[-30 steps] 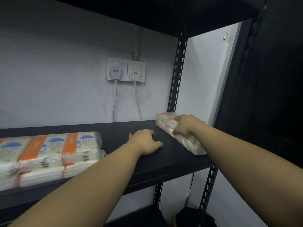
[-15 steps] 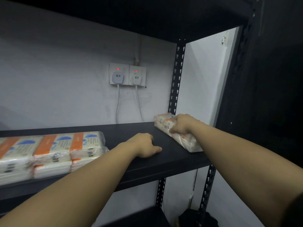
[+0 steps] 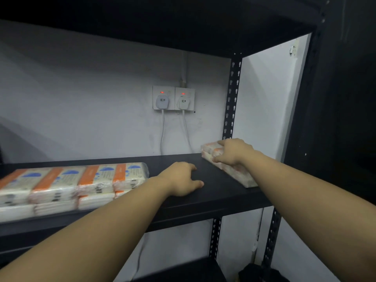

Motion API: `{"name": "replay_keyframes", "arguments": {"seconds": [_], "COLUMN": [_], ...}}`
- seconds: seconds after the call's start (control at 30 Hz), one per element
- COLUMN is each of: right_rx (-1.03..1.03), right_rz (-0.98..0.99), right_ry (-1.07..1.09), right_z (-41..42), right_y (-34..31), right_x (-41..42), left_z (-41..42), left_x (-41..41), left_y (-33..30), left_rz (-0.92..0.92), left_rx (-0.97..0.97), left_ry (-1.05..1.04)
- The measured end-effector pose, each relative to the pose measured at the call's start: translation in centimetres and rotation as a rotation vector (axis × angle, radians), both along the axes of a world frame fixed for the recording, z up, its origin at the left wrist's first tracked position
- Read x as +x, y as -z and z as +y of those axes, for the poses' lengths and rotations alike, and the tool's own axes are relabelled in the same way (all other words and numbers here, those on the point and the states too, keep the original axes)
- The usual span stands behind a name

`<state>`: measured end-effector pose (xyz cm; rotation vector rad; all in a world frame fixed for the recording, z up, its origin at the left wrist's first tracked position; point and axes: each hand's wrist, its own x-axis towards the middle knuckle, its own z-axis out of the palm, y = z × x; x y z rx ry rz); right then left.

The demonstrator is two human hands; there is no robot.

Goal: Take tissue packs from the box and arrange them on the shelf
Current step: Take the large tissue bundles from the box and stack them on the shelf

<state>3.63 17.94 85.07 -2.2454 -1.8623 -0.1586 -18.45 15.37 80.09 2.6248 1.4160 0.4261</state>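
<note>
Black shelf (image 3: 213, 192) at mid-frame: our right hand (image 3: 234, 152) grips the soft, light tissue pack (image 3: 240, 176) across its width, left hand (image 3: 182, 181) loosely curled, holding nothing.

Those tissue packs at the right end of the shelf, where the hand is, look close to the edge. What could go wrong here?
1. The right hand grips the tissue pack, whose near end reaches the shelf front edge by the corner; a careless pull might tip it off.
2. The stacked packs on the left also sit near the front edge, so the left hand or its forearm could knock them.
</note>
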Motion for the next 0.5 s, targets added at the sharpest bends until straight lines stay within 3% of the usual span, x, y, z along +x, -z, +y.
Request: {"name": "replay_keyframes", "arguments": {"seconds": [0.17,0.3,0.5], "right_rx": [0.13,0.135,0.045], "right_rz": [0.102,0.222,0.353], "right_ry": [-0.198,-0.381,-0.634], "right_z": [-3.3,-5.3,-6.9], "right_y": [-0.1,0.8,2.2], "right_x": [-5.0,-10.3,-17.7], "left_z": [-2.3,-3.8,-6.7], "left_x": [-4.1,-11.2,-24.8], "left_y": [-3.3,-4.6,-4.2], "left_rz": [0.027,0.104,0.058], "left_rx": [0.172,0.169,0.084], "left_ry": [-0.002,-0.105,-0.243]}}
